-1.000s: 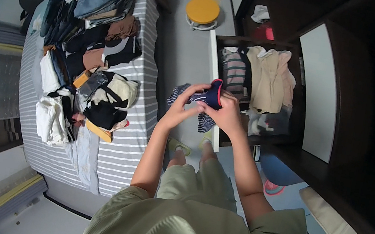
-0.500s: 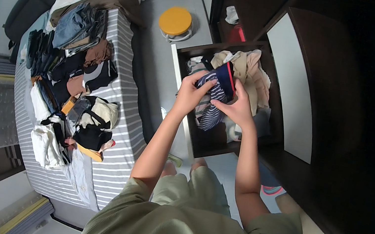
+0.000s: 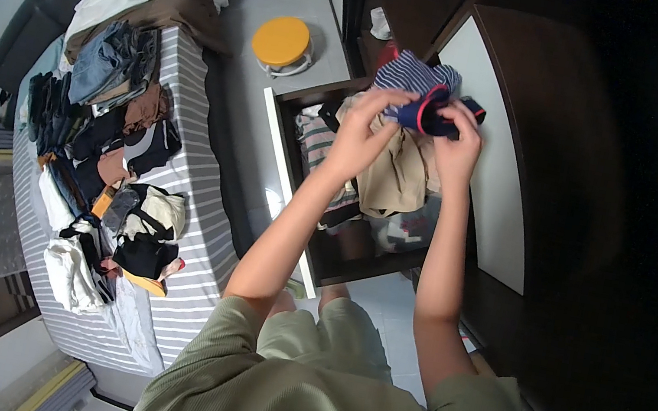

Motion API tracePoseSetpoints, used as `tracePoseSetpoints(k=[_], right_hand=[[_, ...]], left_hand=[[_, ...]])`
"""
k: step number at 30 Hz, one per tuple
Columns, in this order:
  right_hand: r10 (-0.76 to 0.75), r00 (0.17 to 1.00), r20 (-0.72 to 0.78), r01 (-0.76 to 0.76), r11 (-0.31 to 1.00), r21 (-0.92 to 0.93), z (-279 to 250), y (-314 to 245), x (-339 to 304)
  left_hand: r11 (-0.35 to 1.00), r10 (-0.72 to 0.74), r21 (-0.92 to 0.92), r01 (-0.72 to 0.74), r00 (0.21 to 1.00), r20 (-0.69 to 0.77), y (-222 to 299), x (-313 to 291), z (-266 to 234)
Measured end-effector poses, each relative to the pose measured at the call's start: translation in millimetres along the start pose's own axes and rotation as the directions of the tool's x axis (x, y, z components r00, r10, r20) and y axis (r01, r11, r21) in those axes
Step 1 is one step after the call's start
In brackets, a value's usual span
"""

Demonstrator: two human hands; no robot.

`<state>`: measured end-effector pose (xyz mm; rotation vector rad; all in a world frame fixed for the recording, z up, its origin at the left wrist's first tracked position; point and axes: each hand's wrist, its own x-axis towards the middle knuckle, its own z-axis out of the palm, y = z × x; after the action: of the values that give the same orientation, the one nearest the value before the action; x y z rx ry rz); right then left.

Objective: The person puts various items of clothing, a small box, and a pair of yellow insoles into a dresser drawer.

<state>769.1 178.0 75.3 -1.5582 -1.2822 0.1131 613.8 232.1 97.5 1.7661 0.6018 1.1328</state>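
Two hands' fingers pinch a soft striped navy garment (image 3: 419, 94) above an open drawer (image 3: 296, 191).

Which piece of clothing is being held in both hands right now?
The navy striped garment with a red edge, pinched between left hand and right hand above the drawer; all others lie untouched.

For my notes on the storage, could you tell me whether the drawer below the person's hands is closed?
No, the drawer is pulled open, with folded clothes visible inside, while both hands hold a striped garment above it.
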Motion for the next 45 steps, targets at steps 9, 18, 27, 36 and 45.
tracePoseSetpoints(k=[9,18,27,36,45], right_hand=[[0.439,0.874,0.206,-0.371,0.879,-0.298,-1,115,-150],[0.529,0.793,0.302,-0.359,0.807,-0.468,47,102,-129],[0.542,0.795,0.273,-0.276,0.724,-0.632,94,142,-97],[0.567,0.783,0.258,-0.137,0.56,-0.817,110,145,-102],[0.539,0.82,0.191,-0.206,0.591,-0.78,113,132,-108]], left_hand=[[0.759,-0.408,0.63,0.162,0.873,0.267,-137,-169,68],[0.551,-0.394,0.832,-0.066,0.858,0.329,-135,-158,80],[0.435,-0.178,0.874,-0.215,0.931,0.318,-162,-129,62],[0.566,-0.359,0.81,-0.151,0.84,0.407,-162,-180,58],[0.559,-0.409,0.829,-0.01,0.867,0.285,-145,-184,45]])
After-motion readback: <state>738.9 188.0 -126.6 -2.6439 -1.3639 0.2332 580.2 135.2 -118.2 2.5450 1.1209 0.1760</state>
